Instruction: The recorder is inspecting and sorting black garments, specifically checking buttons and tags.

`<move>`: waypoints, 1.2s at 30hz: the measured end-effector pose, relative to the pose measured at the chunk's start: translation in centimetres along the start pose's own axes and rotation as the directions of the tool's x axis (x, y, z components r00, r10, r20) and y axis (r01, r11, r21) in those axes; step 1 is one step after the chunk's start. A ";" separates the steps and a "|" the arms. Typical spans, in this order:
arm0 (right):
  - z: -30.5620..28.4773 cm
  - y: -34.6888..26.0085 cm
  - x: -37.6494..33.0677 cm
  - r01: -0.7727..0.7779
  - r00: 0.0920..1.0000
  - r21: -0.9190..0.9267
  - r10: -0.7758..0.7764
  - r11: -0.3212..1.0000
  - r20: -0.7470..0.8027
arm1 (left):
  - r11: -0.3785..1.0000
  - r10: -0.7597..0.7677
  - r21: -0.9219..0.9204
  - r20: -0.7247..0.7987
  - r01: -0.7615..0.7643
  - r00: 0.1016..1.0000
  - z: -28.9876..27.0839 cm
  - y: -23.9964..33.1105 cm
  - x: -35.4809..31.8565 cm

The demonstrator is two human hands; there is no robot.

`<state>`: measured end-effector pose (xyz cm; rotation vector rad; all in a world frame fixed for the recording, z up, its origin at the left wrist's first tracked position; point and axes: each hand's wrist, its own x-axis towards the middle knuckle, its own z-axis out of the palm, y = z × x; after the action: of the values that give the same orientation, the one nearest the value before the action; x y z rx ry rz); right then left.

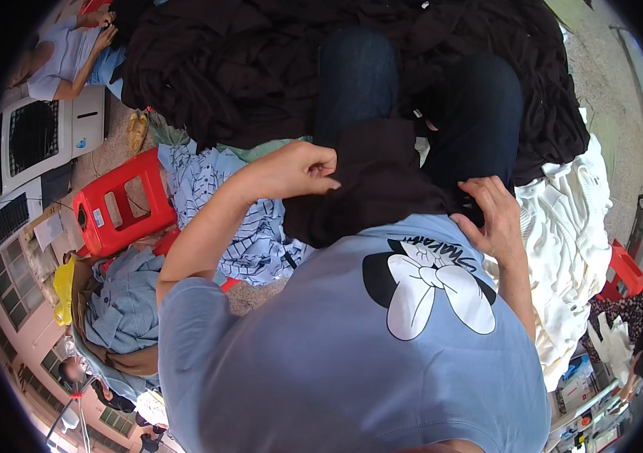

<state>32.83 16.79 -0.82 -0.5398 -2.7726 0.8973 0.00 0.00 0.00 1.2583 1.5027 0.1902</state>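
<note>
Hands are both on the dark garment (370, 181) lying across my lap: left hand (303, 170) pinches its edge in curled fingers, right hand (491, 215) grips the other side, probably to keep it stretched flat. White pile (570, 226) sits beside.

A dark brown, matt, soft cloth garment (370, 177) was pinched at its edges by the left hand (299, 170) and the right hand (491, 215). A heap of the same dull dark brown fabric (238, 68) was seen beyond it. A pile of white knitted cloth (570, 226) looked ribbed and slightly fluffy. A red moulded plastic stool (121, 204) showed a smooth, faintly glossy finish. A pale blue patterned cotton cloth (212, 181) appeared thin and matt.
</note>
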 end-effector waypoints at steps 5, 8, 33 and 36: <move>0.6 -0.9 2.2 -0.004 0.986 0.192 0.036 0.981 -0.160 | 0.749 0.006 -0.573 -0.497 -0.333 0.868 0.1 -0.1 0.9; 2.1 -1.8 4.0 0.034 0.978 0.403 0.052 0.915 -0.202 | 0.880 -0.096 -0.444 -0.513 -0.168 0.853 1.3 0.4 3.0; 6.8 0.0 7.1 -0.151 0.948 0.936 0.314 0.317 0.047 | 0.973 -0.049 0.205 -0.283 0.110 0.958 -0.8 7.0 6.2; 7.8 1.4 7.8 -0.151 0.886 0.941 0.463 0.303 -0.007 | 0.992 0.098 0.101 -0.287 -0.072 0.953 -3.3 5.4 5.3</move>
<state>23.88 16.78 -7.50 -0.8657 -1.4335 2.0522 1.52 7.95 1.72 1.4146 1.7243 0.3827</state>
